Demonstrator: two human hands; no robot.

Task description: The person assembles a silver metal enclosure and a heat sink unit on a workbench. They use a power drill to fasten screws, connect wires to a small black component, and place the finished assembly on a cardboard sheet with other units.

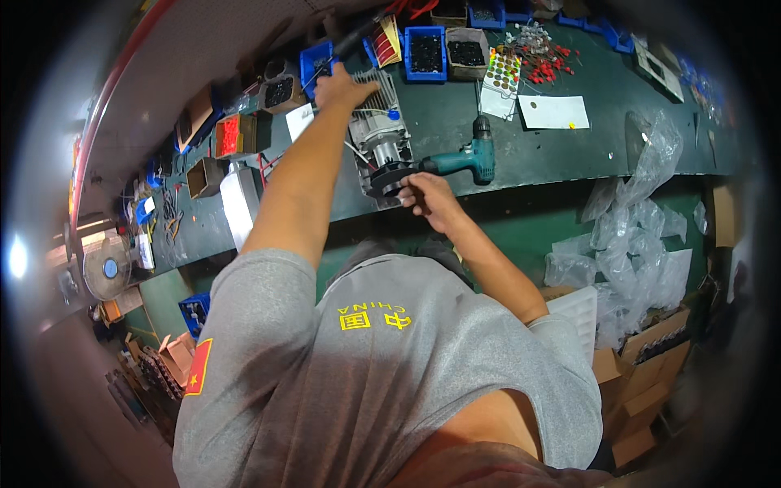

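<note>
A grey metal motor-like unit (379,130) with cooling fins lies on the green workbench, its round black disc (394,180) toward me. My left hand (345,89) reaches over the unit's far left corner. Its fingers are apart, with the thumb at the fins and the fingertips near a dark elongated tool (355,37) and a blue bin (316,65). Down at the near end, my right hand (433,199) has its fingers curled at the rim of the disc. A teal cordless drill (472,159) lies just right of the unit, its bit pointing away from me.
Blue and cardboard bins of small dark parts, including a blue tray (425,55), line the back. Red-tipped parts (547,65) are heaped beside a sticker sheet (502,73) and white card (555,112). Clear plastic bags (643,220) hang over the right front edge.
</note>
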